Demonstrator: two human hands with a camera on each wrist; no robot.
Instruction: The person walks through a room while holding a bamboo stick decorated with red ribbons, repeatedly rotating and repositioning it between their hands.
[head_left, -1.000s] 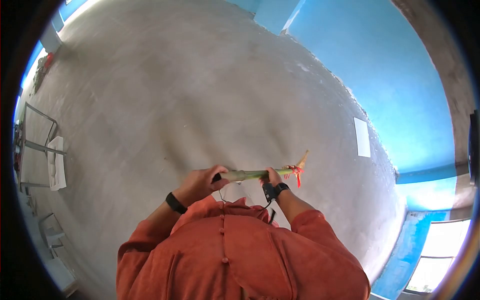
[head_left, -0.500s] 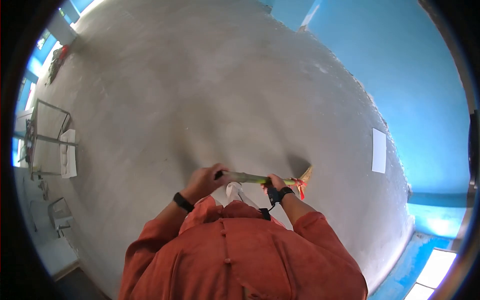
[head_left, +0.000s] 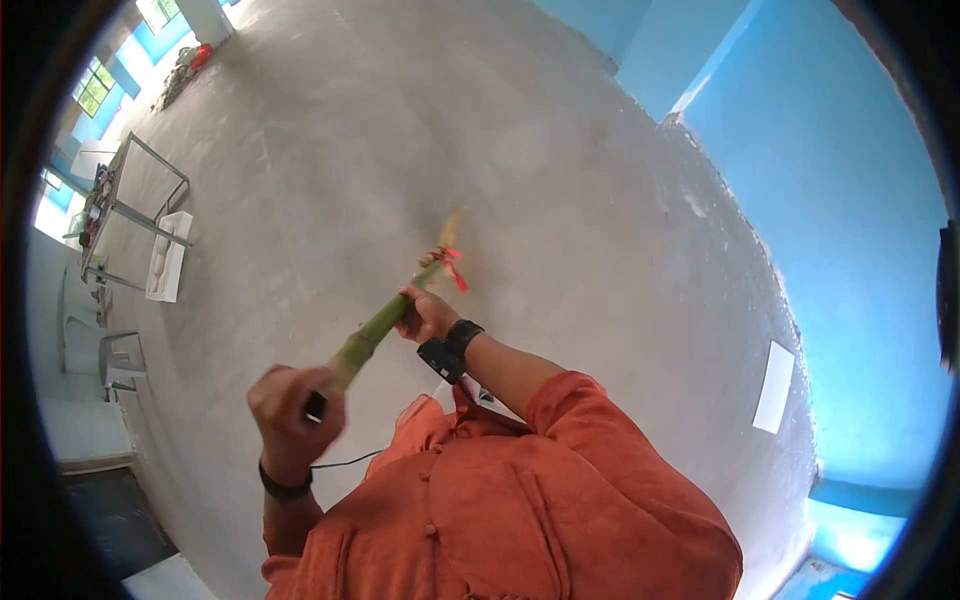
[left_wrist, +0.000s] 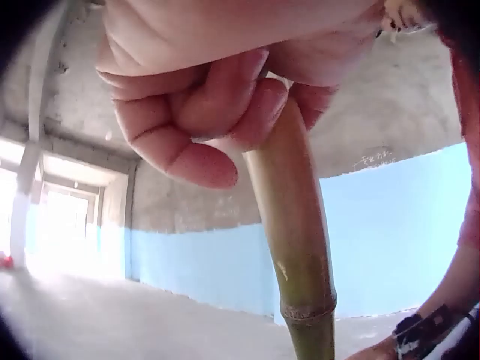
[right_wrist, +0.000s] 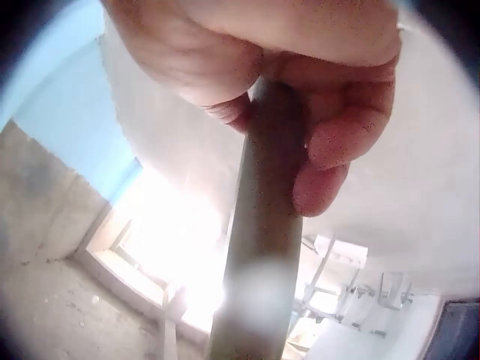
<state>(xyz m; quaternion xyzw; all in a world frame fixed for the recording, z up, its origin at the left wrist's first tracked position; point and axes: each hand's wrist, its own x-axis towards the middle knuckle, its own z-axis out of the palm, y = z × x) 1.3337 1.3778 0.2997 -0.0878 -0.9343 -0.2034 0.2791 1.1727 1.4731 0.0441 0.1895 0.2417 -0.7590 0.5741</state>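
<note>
A green bamboo pole [head_left: 375,330] runs diagonally in front of the person in the head view, its far end tied with red ribbon [head_left: 453,268] and a blurred yellowish tip [head_left: 453,228]. My left hand [head_left: 295,415] grips the near end, whose dark hollow opening shows beside the fingers. Farther along, just short of the ribbon, my right hand [head_left: 430,317] holds the pole. In the left wrist view the curled fingers of the left hand [left_wrist: 217,97] wrap the pole [left_wrist: 289,217]; in the right wrist view the right hand [right_wrist: 300,82] has its fingers round the pole [right_wrist: 262,225].
Grey floor [head_left: 560,260] spreads ahead, with a blue wall [head_left: 830,200] at right and a white sheet [head_left: 773,387] near its foot. At left stand a metal-framed table [head_left: 150,222], a white box [head_left: 168,258] and a chair [head_left: 120,358]. A red and green pile [head_left: 185,75] lies far left.
The pole has swung from nearly level to a steep diagonal, its ribboned end now pointing away. My left hand has moved left and nearer the body; my right hand has moved left and forward. The view has turned.
</note>
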